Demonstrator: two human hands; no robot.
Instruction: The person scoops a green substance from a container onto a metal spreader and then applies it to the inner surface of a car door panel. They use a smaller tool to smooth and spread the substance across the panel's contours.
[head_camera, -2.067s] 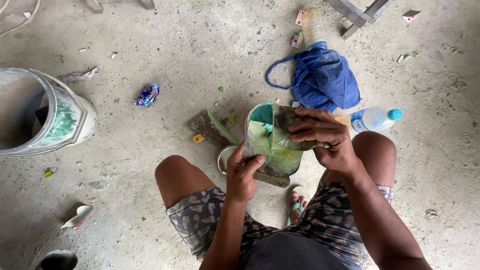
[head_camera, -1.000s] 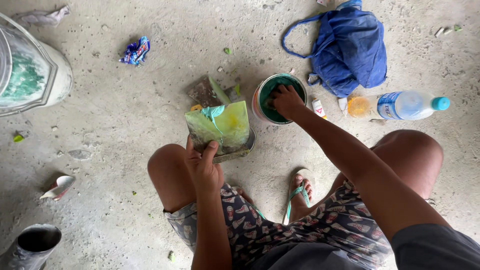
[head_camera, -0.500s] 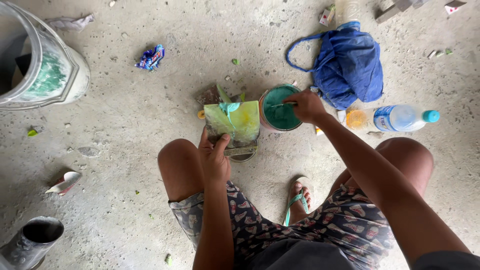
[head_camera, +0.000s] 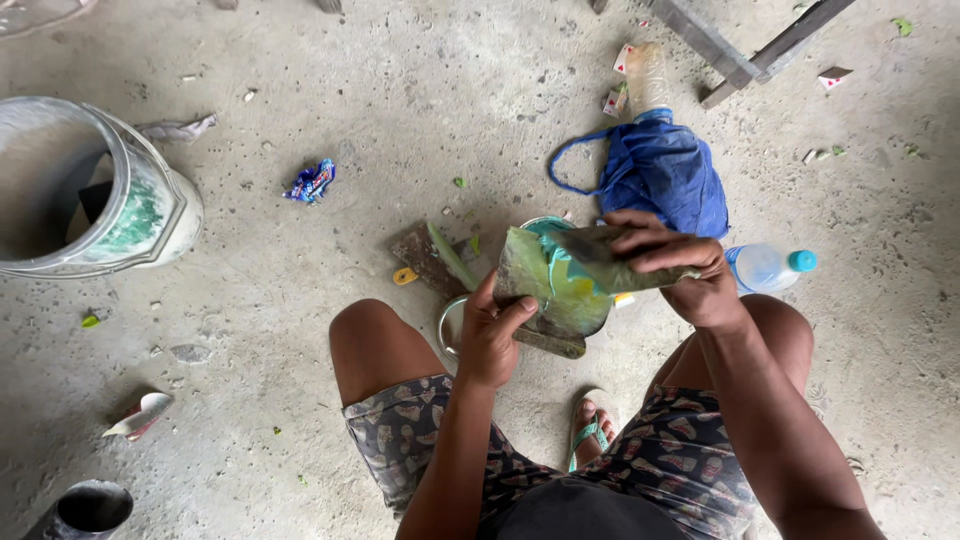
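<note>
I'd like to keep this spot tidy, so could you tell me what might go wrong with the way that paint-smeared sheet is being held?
The left hand and right hand hold the sheet, wet with green and yellow smears, over bare knees; it could drip onto skin or the concrete floor. The blue bag and plastic bottle lie close and could get stained. The small tin under the sheet might be knocked by the left hand.

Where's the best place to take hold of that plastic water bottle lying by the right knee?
Probably the clear barrel of the plastic bottle, coming from above. It lies on its side on the concrete floor, blue cap pointing away from the knee, so the round body offers two open sides; the blue bag crowds the far side.
</note>
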